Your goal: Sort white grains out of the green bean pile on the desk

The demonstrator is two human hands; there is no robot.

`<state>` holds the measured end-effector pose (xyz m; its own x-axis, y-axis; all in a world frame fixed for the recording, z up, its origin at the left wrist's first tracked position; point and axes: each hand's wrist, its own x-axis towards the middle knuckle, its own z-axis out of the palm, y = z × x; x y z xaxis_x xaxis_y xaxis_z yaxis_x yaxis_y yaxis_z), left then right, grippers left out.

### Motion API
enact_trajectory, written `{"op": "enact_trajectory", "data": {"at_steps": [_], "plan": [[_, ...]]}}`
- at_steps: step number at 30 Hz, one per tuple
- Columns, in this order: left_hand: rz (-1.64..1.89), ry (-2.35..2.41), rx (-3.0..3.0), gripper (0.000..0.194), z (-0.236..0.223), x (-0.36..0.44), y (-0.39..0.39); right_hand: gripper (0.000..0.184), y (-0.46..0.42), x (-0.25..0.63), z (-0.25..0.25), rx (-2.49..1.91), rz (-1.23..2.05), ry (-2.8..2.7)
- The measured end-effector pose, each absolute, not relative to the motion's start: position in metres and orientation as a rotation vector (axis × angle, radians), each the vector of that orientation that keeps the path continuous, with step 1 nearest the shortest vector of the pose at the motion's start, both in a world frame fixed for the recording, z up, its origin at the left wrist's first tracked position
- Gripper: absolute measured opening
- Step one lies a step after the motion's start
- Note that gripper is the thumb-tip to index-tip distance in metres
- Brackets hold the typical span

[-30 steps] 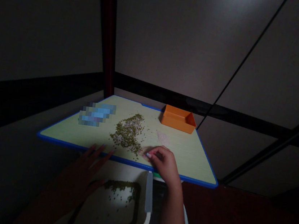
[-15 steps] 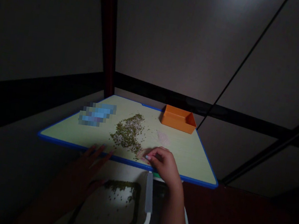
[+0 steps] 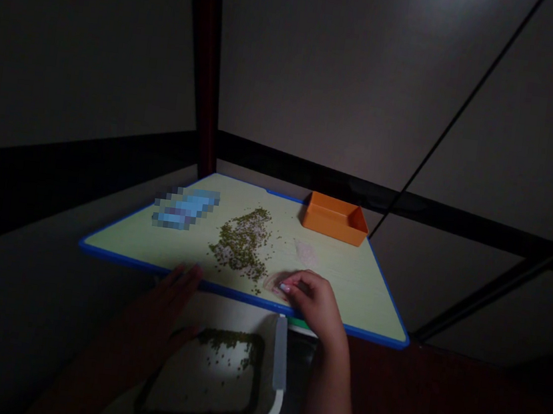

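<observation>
Compared with the earlier frame, the left hand point(image 3: 155, 313) has drawn its fingers closer together, and the right hand point(image 3: 314, 299) sits a little further right; the whole view has also slid slightly rightward. At the lower centre of the frame, the right thumb and forefinger are pinched low over a small pale patch point(image 3: 273, 283) on the table point(image 3: 352, 283); whether a grain is between them is too small to tell. The left hand lies open, near the blue front edge, its thumb apart over the tub point(image 3: 274, 405). Mixed green and pale grains point(image 3: 244, 243) are strewn near the centre, with a second pale patch point(image 3: 305, 252) to their right. They look light, hard and dry, likely to roll or skid rather than squash, so each is best nipped from both sides between fingertips, starting with strays at the rim. Count: two hands, one table, one orange box point(image 3: 329, 227) right of centre, one tub below with more green grains inside, one blurred blue item point(image 3: 188, 208) left of centre, two pale patches, one main spread; single grains are too many to count.
</observation>
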<state>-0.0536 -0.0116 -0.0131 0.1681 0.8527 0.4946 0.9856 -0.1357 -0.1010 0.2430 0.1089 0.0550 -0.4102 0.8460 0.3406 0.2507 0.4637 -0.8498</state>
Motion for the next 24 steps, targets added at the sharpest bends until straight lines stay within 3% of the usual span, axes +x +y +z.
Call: {"op": "enact_trajectory", "data": {"at_steps": [24], "plan": [[-0.264, -1.929, -2.075, 0.074, -0.002, -0.045, -0.016, 0.008, 0.104, 0.237, 0.058, -0.913, 0.918, -1.93]]}}
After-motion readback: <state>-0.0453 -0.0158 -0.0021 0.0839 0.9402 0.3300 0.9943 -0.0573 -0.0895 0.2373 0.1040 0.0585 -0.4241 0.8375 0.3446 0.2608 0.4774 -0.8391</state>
